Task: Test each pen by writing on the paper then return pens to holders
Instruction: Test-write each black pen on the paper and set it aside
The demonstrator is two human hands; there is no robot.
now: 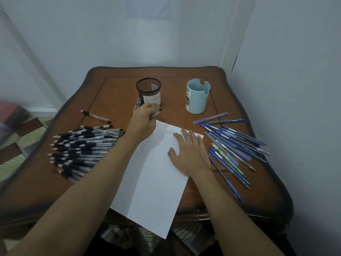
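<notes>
A white sheet of paper lies tilted on the wooden table, with small written marks down its left side. My left hand grips a clear pen with a black grip just above the paper's top corner, in front of the black mesh holder. Flat on the paper's right part, my right hand presses down with straight fingers. A light blue cup holder stands to the right of the mesh one. Both holders look empty from here.
A big pile of black-grip pens covers the table's left side, with one lone pen behind it. Several blue pens lie scattered on the right. The wooden table stands in a corner between walls.
</notes>
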